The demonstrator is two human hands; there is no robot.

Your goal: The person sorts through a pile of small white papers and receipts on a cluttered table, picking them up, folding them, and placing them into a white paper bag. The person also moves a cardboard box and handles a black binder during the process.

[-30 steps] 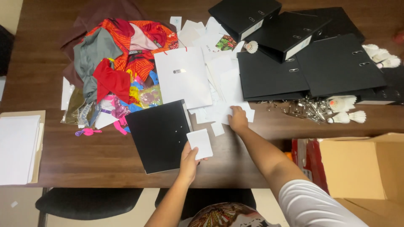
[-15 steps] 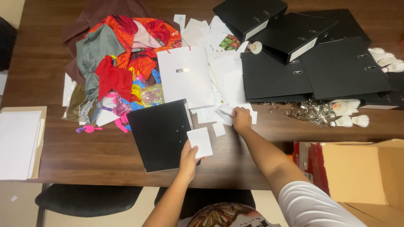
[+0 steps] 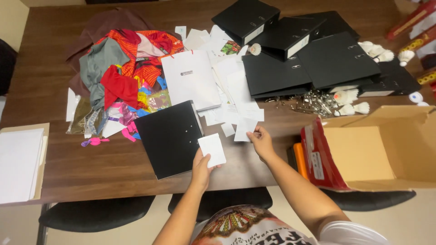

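Observation:
My left hand (image 3: 201, 169) holds a small stack of white paper slips (image 3: 212, 149) at the right edge of a closed black binder (image 3: 170, 137) lying on the brown table (image 3: 91, 168). My right hand (image 3: 260, 141) pinches the corner of another white slip (image 3: 245, 129) just off the table surface, at the near end of a scatter of loose white papers (image 3: 231, 97). Both forearms reach in from the bottom of the view.
Crumpled colourful cloths (image 3: 120, 77) lie at the left, several black binders (image 3: 313, 63) at the back right. Metal clips (image 3: 313, 102) and shuttlecocks (image 3: 352, 109) lie beside an open cardboard box (image 3: 377, 149). A white paper stack (image 3: 18, 163) sits far left. A white booklet (image 3: 190, 84) lies mid-table.
My right hand has drawn back from the loose paper pile toward me, now with a white slip in its fingers. The left hand keeps its stack in place.

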